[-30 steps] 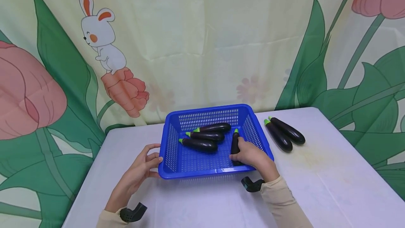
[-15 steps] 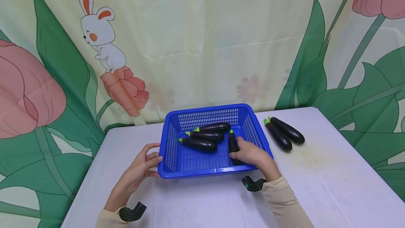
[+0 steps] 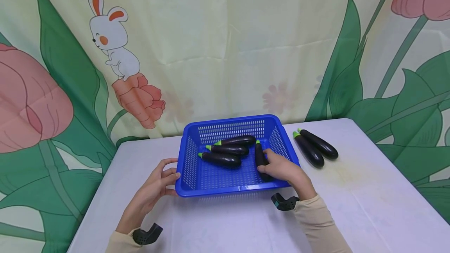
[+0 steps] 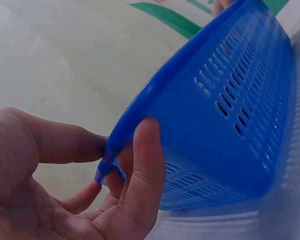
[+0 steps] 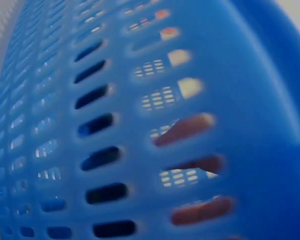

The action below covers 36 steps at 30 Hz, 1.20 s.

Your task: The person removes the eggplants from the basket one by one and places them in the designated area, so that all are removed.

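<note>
A blue plastic basket (image 3: 214,183) with slotted walls stands on the table, its rim tilted toward me. My left hand (image 3: 156,182) pinches its left rim between thumb and fingers; the left wrist view shows this grip on the rim (image 4: 157,82) close up. Inside the basket, my right hand (image 3: 281,167) holds an eggplant (image 3: 259,155) that lies front to back, green stem away from me. Left of it lie three more eggplants (image 3: 221,160) side by side, stems to the left. Through the slots in the right wrist view, parts of my fingers (image 5: 202,211) show.
Two eggplants (image 3: 309,150) lie together on the white-covered table (image 3: 369,190), right of the basket. A curtain (image 3: 225,50) printed with a rabbit and tulips hangs behind the table. Each wrist carries a small black camera (image 3: 147,234).
The eggplant in my right hand has shifted slightly left and away from me, nearer the other three. My right hand has since eased a little right. My left hand stays on the rim.
</note>
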Each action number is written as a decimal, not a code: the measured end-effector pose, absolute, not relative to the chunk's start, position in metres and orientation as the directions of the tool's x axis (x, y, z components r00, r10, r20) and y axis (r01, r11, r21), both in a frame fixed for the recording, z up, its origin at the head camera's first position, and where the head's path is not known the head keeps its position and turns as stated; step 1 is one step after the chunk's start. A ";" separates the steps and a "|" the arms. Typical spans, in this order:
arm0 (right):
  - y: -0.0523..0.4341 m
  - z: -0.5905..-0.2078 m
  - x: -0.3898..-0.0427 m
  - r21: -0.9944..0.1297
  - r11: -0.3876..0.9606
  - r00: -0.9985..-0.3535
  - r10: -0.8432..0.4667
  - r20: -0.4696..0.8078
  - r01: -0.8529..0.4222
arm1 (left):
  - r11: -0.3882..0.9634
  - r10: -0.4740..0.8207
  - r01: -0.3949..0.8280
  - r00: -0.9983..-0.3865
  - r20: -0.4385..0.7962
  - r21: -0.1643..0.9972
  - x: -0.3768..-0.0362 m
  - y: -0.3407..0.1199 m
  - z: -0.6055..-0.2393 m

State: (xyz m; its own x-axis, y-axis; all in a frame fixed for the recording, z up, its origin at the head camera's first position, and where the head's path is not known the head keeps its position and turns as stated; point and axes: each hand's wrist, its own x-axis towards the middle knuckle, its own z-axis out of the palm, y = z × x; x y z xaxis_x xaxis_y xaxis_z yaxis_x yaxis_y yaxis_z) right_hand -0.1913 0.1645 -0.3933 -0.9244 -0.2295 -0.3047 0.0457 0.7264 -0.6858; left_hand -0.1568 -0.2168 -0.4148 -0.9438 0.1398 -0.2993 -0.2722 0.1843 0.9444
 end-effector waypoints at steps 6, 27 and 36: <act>0.169 -0.388 -0.190 -0.753 0.656 -0.911 -0.275 -0.306 0.055 | 0.180 0.145 -0.271 -0.944 -0.298 0.946 -0.157 -0.217 -0.415; 0.194 -0.370 -0.185 -0.842 0.536 -0.880 -0.367 -0.301 0.065 | 0.181 0.135 -0.276 -0.944 -0.302 0.944 -0.157 -0.217 -0.416; 0.208 -0.362 -0.184 -0.861 0.506 -0.870 -0.401 -0.288 0.052 | 0.186 0.135 -0.270 -0.945 -0.297 0.945 -0.158 -0.217 -0.418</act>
State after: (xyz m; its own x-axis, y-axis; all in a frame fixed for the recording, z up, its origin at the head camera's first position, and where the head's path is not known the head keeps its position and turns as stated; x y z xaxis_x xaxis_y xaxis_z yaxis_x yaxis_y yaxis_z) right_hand -0.1838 0.2077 -0.3617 -0.8698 -0.4007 -0.2877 0.0518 0.5058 -0.8611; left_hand -0.1576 -0.2174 -0.4180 -0.9452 0.1354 -0.2970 -0.2702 0.1855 0.9447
